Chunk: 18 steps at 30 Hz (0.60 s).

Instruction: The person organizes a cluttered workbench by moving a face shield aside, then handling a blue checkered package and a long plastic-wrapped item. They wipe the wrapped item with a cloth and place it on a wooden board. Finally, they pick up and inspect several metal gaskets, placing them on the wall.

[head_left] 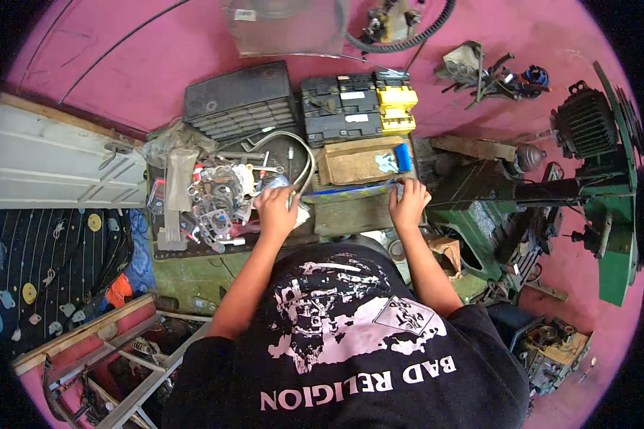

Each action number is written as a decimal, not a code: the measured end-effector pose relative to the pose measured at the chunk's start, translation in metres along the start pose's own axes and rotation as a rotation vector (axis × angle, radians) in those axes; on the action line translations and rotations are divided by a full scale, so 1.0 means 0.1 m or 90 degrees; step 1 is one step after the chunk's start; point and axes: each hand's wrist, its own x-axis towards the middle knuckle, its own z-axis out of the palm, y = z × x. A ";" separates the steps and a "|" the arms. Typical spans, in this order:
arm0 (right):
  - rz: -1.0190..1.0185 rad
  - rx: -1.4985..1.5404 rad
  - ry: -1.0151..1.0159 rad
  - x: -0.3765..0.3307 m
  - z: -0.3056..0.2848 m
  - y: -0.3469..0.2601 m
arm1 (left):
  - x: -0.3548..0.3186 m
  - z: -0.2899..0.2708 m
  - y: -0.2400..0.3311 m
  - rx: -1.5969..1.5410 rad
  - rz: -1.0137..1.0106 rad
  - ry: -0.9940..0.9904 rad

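Observation:
A long thin strip with a blue edge and yellow-green marks (354,191) lies across the near side of the bench, between my two hands. My right hand (409,204) is closed at its right end, with the fingers bent around it. My left hand (276,209) is bent closed near the strip's left end, beside the lower end of a curved grey metal band (312,161); what its fingers grip is hidden. Beyond the strip stands an open cardboard box (354,159) holding a blue object (403,157). A heap of metal parts (222,196) and wrenches lies left of my left hand.
Black batteries (342,114), with yellow ones (396,107) beside them, stand at the back of the bench. A dark ribbed plastic housing (237,100) sits back left. A green machine (472,232) crowds the right. A metal frame (132,365) stands low left.

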 end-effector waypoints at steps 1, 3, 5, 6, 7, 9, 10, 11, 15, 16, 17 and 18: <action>0.007 0.002 0.013 -0.04 0.01 -0.18 | -0.11 -0.08 -0.19 0.035 -0.045 -0.022; -0.097 0.085 0.006 -0.08 -0.02 -0.70 | -0.35 -0.17 -0.47 0.031 -0.139 -0.022; -0.214 0.132 -0.091 -0.10 0.00 -1.21 | -0.52 -0.21 -0.73 0.038 -0.170 -0.036; -0.290 0.139 -0.153 -0.09 0.04 -1.43 | -0.59 -0.17 -0.90 0.015 -0.153 -0.038; -0.350 0.125 -0.183 -0.10 0.16 -1.61 | -0.64 -0.16 -1.03 -0.010 -0.134 -0.042; -0.428 0.091 -0.265 -0.13 0.40 -1.88 | -0.58 -0.21 -1.00 -0.061 -0.134 -0.147; -0.446 -0.017 -0.363 -0.17 0.58 -2.00 | -0.58 -0.17 -1.04 -0.097 -0.119 -0.187; -0.413 -0.120 -0.459 -0.16 0.56 -2.20 | -0.55 -0.17 -1.02 -0.151 -0.134 -0.236; -0.286 -0.227 -0.576 -0.41 0.72 -2.58 | -0.52 0.03 -1.04 -0.166 -0.095 -0.332; -0.245 -0.232 -0.586 -0.50 0.75 -2.63 | -0.59 0.25 -1.17 -0.218 -0.096 -0.317; -0.178 -0.208 -0.585 -0.60 0.78 -2.63 | -0.61 0.40 -1.25 -0.269 -0.091 -0.305; -0.150 -0.190 -0.565 -0.67 0.86 -2.59 | -0.54 0.44 -1.24 -0.318 -0.170 -0.364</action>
